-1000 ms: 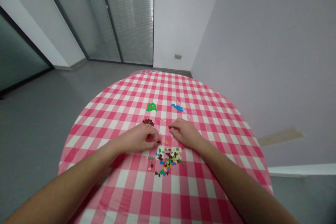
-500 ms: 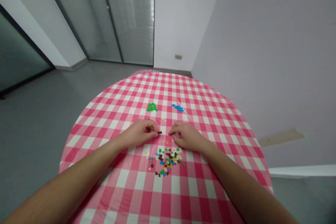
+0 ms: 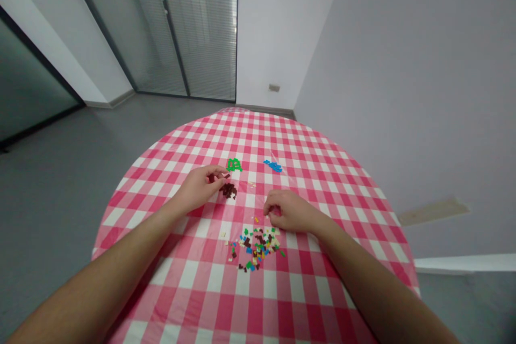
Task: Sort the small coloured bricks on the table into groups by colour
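Observation:
My left hand [image 3: 200, 185] pinches a small dark brown building brick [image 3: 227, 176] between thumb and fingertips. Just below it lies a pile of dark brown bricks [image 3: 229, 191], beside my thumb. My right hand [image 3: 288, 209] rests above the right side of the table with its fingers curled and pressed together; whether anything is in them is hidden. Nearest to it are a few yellow pieces [image 3: 257, 220] and a mixed heap of tiny bricks [image 3: 258, 247] in brown, green, blue, yellow and white.
Beyond my hands lie a green pile of bricks [image 3: 234, 165] and a blue pile of bricks [image 3: 273, 166]. Some cream pieces [image 3: 252, 184] sit between the hands. A red-and-white checked cloth [image 3: 258, 312] covers the round table. A wall [image 3: 423, 91] stands to the right.
My left hand has moved left and away from me with the brown brick, uncovering the brown pile. My right hand has shifted slightly right, its fingers more curled.

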Tool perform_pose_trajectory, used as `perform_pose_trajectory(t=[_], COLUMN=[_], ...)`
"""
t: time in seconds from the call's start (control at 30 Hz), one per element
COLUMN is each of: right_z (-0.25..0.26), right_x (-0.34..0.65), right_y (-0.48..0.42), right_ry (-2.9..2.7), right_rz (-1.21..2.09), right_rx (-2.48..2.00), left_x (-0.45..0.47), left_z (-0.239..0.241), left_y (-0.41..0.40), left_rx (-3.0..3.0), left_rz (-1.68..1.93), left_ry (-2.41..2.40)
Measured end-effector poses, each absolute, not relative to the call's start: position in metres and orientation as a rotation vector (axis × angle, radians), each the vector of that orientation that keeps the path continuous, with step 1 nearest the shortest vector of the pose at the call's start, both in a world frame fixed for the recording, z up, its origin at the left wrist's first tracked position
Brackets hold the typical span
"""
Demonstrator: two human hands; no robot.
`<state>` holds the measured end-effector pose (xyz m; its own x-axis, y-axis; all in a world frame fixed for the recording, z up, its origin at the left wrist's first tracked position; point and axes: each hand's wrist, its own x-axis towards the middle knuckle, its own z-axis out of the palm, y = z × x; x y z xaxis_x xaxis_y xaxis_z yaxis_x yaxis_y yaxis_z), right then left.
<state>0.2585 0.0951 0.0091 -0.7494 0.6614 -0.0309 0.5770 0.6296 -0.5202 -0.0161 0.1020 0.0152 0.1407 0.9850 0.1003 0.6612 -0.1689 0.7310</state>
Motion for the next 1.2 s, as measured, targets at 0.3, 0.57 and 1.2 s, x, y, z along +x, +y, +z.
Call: perform_pose_trajectory(t=[0.3, 0.57, 1.2], right_z=[0.01, 0.014, 0.013], right_x=[0.259, 0.261, 0.266], right_y=[0.095, 0.094, 0.102], right_ry=[-2.671, -2.61, -2.566], right_rz=[0.777, 0.788, 0.728], right_rx=[-1.044, -1.158, -1.246], left_x=[-0.033, -0.036, -0.032], left_z=[0.001, 0.006, 0.005], left_y=[0.116, 0.117, 0.115], left_rx=[1.986, 1.992, 2.087], left_rz=[0.64, 0.498, 0.462], left_ry=[1.655, 1.751, 1.656])
